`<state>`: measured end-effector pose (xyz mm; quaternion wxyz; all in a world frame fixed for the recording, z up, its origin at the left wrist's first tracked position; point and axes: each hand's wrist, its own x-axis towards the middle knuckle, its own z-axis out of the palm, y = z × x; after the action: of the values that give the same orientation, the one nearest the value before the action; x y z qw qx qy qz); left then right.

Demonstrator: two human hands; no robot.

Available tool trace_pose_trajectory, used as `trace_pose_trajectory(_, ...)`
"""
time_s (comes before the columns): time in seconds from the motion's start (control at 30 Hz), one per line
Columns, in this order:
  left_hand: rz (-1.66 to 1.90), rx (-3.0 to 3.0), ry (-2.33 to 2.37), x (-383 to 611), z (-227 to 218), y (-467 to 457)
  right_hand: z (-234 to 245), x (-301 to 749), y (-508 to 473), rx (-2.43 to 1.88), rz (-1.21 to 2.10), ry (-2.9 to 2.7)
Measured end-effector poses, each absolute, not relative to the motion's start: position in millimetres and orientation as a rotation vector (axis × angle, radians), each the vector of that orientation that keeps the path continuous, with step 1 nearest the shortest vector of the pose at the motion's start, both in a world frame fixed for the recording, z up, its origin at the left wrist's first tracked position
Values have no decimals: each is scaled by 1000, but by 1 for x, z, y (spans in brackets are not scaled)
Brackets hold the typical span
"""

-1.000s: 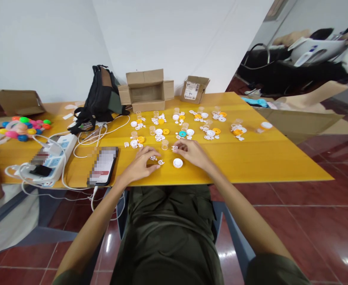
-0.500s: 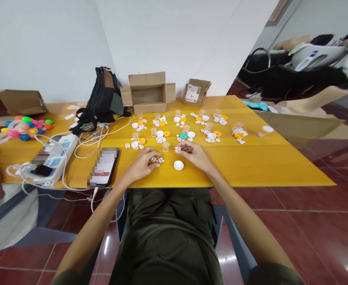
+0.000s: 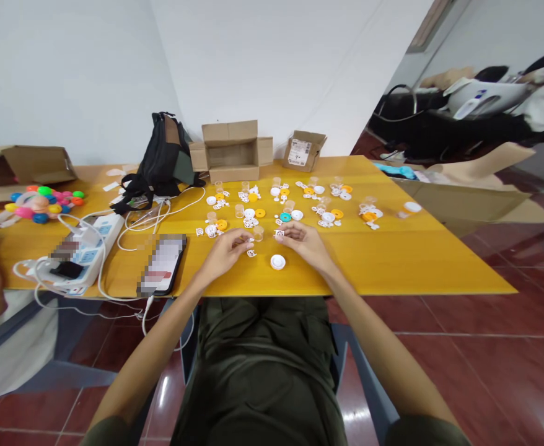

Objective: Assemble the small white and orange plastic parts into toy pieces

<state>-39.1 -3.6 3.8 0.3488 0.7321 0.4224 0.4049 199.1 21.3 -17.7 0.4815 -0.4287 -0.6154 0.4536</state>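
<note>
My left hand (image 3: 229,251) is closed in a pinch, with a small white plastic piece (image 3: 251,240) at its fingertips. A white lattice-like plastic part (image 3: 252,254) lies on the table just below those fingers. Opposite, my right hand (image 3: 303,243) grips another white perforated plastic part (image 3: 279,233) between thumb and fingers. Between the hands stands a small clear plastic cup (image 3: 258,233). Nearer to me rests a round white cap (image 3: 278,262) with an orange rim. What the left palm covers is hidden.
Several small groups of white, orange and teal parts with clear cups lie across the yellow table (image 3: 393,266). A phone (image 3: 163,263), power strip (image 3: 90,248) and cables are at left. Cardboard boxes (image 3: 235,170) and a black backpack (image 3: 160,155) stand behind. A capped container (image 3: 409,209) is at right.
My left fingers have closed on the small white piece and moved slightly up toward the cup, uncovering the lattice-like part. My right hand keeps its hold almost in place.
</note>
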Motion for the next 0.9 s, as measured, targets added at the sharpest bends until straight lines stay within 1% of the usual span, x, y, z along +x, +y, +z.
trace_pose_trajectory(0.17, 1169, 1667, 1033, -21, 5, 2, -13, 198, 19, -1001, 1132, -1443)
trace_pose_trajectory(0.53, 1227, 1418, 1088, 3, -3, 6, -7, 190, 9, -909, 1199, -1481)
trace_pose_trajectory(0.67, 1260, 1336, 1048, 11, -2, 3, -9, 188, 8, -924, 1161, -1497)
trace_pose_trajectory(0.9, 1254, 1408, 1066, 15, -5, 2, -9, 186, 5, -956, 1022, -1508)
